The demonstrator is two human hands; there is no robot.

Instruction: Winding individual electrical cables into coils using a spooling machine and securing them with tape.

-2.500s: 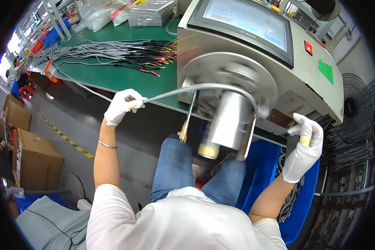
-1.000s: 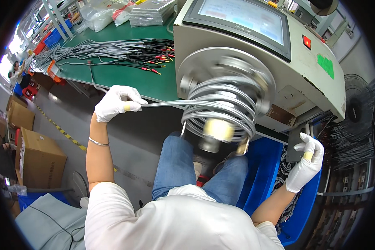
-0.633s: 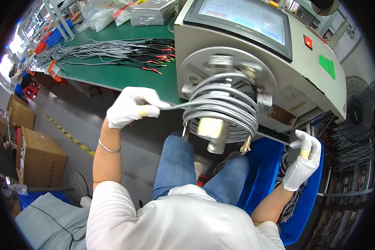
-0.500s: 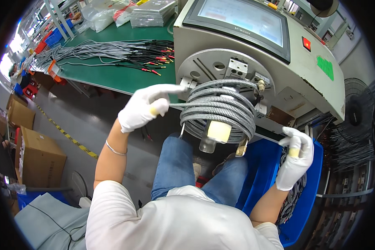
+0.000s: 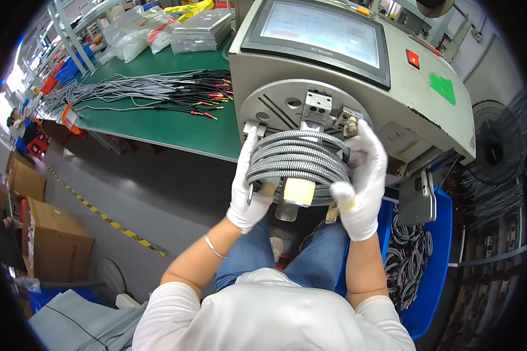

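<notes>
A coil of grey-and-black braided cable (image 5: 298, 158) sits wound on the round metal plate (image 5: 278, 96) of a machine in front of me. My left hand (image 5: 249, 190), white-gloved, wraps the coil's left side, its thumb low at the front. At the coil's right side, my right hand (image 5: 364, 181), also gloved and slightly blurred, has its fingers up beside the plate and its thumb against the front turns. A pale yellow block (image 5: 299, 192) and a clear post (image 5: 286, 211) stick out below the coil's front. Part of the fingers of both hands is hidden behind the cable.
The machine's touchscreen (image 5: 322, 32) and red switch (image 5: 413, 58) are above the plate. Grey cables with red-tipped plugs (image 5: 158, 88) lie on the green table (image 5: 158, 136) at left. A blue bin (image 5: 430, 298) of coiled cables stands at right, near a fan (image 5: 493, 146).
Both hands have come in from the sides onto the coil. The cable strand that ran to my left hand is now around the coil. A grey metal plate now shows over the bin.
</notes>
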